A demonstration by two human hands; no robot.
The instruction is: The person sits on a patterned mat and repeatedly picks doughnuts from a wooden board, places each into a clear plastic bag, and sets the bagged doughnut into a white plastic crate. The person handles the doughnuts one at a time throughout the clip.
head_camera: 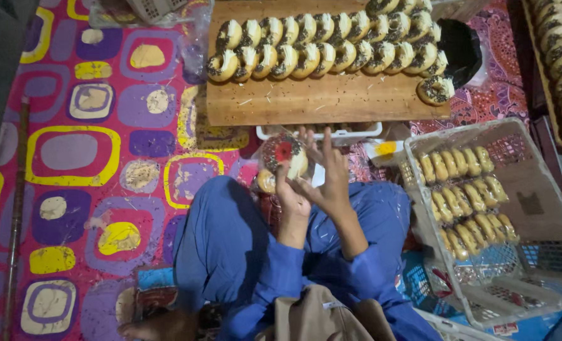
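Clearly, the thing in hand is a bagged doughnut [284, 155], a ring with white icing and dark sprinkles, wrapped in thin clear plastic that carries a red mark. It sits raised above my lap, just below the near edge of the wooden board [319, 104]. My left hand [292, 196] grips it from underneath, fingers closed around the lower part of the bag. My right hand [328, 173] is beside it with the fingers spread wide and released, touching the bag's side at most; I cannot tell whether it pinches any plastic.

I judge the piece to be light and soft, easy to squash. The icing would smear against the film under any squeeze, and the film itself looks slick and crinkly, so a loose grasp could slide. The safest hold seems to be under the base, cupping the ring, or on the slack plastic above it, not on the frosted face.

On the board more doughnuts [331, 44] stand on edge in two tight rows, leaning on one another. To my right a white plastic crate [546, 208] holds rows of plain golden pieces [464, 196], packed side by side. A white tray [357, 132] peeks out beneath the board. The patterned mat [98, 158] lies to my left.
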